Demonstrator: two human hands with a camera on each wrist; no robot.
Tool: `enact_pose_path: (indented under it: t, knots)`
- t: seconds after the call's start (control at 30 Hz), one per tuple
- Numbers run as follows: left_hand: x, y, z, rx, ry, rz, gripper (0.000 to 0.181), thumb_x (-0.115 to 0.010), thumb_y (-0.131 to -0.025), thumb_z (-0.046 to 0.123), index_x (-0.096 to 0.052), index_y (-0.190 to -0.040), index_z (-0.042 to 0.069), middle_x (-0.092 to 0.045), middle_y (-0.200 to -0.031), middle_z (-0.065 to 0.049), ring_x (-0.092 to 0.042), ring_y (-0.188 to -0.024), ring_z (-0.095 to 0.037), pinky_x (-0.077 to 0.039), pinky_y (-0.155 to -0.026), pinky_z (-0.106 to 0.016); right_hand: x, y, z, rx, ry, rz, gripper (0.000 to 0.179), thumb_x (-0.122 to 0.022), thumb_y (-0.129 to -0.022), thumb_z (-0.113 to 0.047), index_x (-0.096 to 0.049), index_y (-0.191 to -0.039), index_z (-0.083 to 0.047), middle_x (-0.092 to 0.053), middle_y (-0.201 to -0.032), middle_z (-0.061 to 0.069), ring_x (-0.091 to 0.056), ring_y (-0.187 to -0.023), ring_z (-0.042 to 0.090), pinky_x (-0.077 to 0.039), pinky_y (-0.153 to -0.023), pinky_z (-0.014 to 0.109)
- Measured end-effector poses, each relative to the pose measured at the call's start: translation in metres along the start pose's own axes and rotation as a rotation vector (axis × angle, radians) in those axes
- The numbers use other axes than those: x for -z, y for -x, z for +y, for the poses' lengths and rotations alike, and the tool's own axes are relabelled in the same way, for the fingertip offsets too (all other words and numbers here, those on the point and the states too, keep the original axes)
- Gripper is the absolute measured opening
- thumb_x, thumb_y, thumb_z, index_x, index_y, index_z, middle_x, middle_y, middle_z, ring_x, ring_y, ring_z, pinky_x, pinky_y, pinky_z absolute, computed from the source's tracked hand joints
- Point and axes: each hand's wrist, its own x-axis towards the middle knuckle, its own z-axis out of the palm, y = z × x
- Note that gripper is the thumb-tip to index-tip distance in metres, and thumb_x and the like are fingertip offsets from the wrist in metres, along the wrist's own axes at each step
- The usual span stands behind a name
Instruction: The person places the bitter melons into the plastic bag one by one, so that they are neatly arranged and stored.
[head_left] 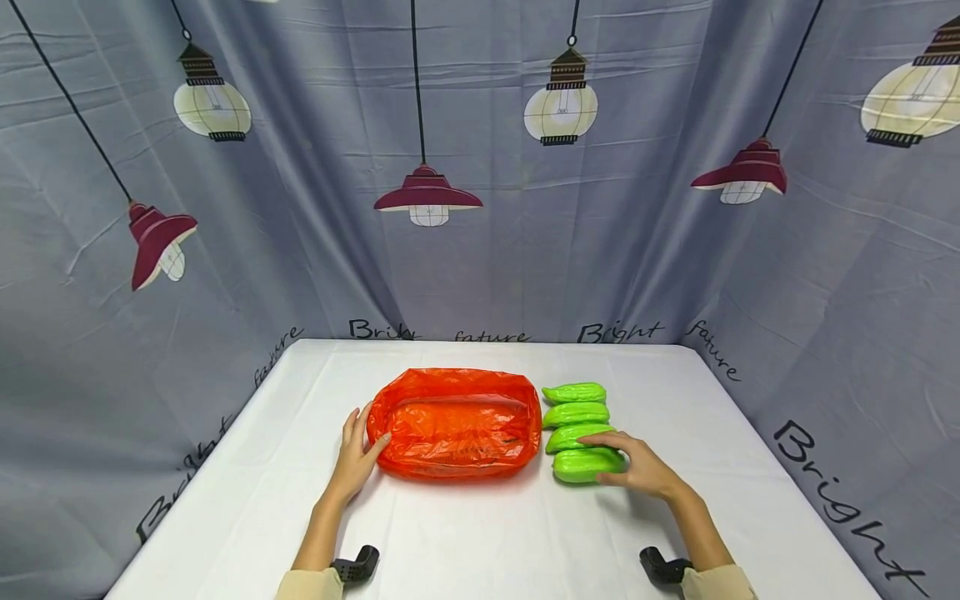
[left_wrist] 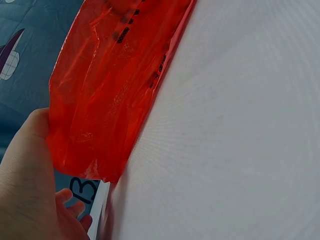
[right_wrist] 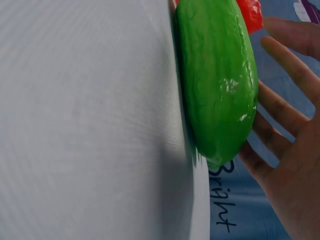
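Observation:
A glossy red plastic bag (head_left: 457, 425) stands on the white table with its mouth spread wide in an oval. My left hand (head_left: 354, 458) holds the bag's left rim, thumb over the edge and the other fingers along the outside. Several bright green, gourd-like vegetables with lengthwise ridges lie in a column just right of the bag. At the nearest green gourd (head_left: 585, 466), my right hand (head_left: 641, 467) reaches over from the right with fingers spread. The right wrist view shows those fingers extended beside the gourd (right_wrist: 217, 85), not curled round it.
The farther green gourds (head_left: 576, 414) lie one behind another toward the back. A white cloth covers the table (head_left: 480, 550). Grey curtains (head_left: 487, 275) printed with lamps and lettering surround its back and sides. Each wrist carries a black camera mount (head_left: 358, 565).

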Motion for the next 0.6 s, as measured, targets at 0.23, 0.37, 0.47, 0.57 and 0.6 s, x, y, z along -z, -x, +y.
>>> enact_pose_path:
  t: [0.23,0.37,0.47,0.57,0.6]
  knots:
    - [0.0002,0.0002,-0.0014,0.004,-0.018,0.006,0.069,-0.057,-0.090,0.031,-0.022,-0.147,0.014,-0.008,-0.147,-0.025,-0.019,-0.128,-0.052,-0.020,-0.097,-0.067,-0.0009,-0.0002,0.0007,0.071,0.019,-0.006,0.050,-0.078,-0.069,-0.016,-0.064,-0.116,-0.011,-0.061,-0.116,0.005,-0.053,-0.109,0.029,-0.035,-0.088,0.061]
    - [0.0008,0.0008,-0.0004,0.002,-0.017,0.005,0.069,-0.057,-0.090,0.032,-0.023,-0.147,0.015,-0.009,-0.147,-0.025,-0.019,-0.128,-0.052,-0.019,-0.096,-0.068,-0.0008,-0.0001,0.0004,0.064,0.013,-0.025,0.048,-0.077,-0.070,-0.018,-0.065,-0.115,-0.012,-0.061,-0.115,0.005,-0.053,-0.107,0.028,-0.037,-0.086,0.060]
    - [0.0005,0.0006,-0.0009,0.002,-0.025,0.000,0.069,-0.057,-0.090,0.033,-0.023,-0.147,0.014,-0.009,-0.147,-0.026,-0.019,-0.128,-0.053,-0.019,-0.095,-0.069,-0.0012,0.0006,0.0012,0.034,0.012,-0.063,0.046,-0.076,-0.071,-0.021,-0.066,-0.115,-0.014,-0.061,-0.115,0.003,-0.054,-0.107,0.024,-0.039,-0.085,0.057]
    - [0.0003,0.0008,-0.0019,0.003,-0.035,-0.004,0.069,-0.057,-0.090,0.033,-0.022,-0.147,0.014,-0.009,-0.147,-0.026,-0.019,-0.128,-0.053,-0.019,-0.095,-0.069,-0.0017,0.0019,0.0019,0.001,0.002,-0.111,0.044,-0.075,-0.072,-0.023,-0.066,-0.115,-0.016,-0.061,-0.114,0.000,-0.054,-0.105,0.020,-0.041,-0.085,0.052]
    - [0.0002,0.0009,-0.0023,0.003,-0.036,-0.005,0.069,-0.057,-0.090,0.033,-0.022,-0.147,0.014,-0.009,-0.147,-0.026,-0.019,-0.128,-0.053,-0.020,-0.096,-0.069,-0.0017,0.0022,0.0018,-0.007,-0.003,-0.125,0.044,-0.075,-0.072,-0.022,-0.066,-0.115,-0.016,-0.061,-0.114,0.000,-0.054,-0.105,0.019,-0.042,-0.085,0.051]
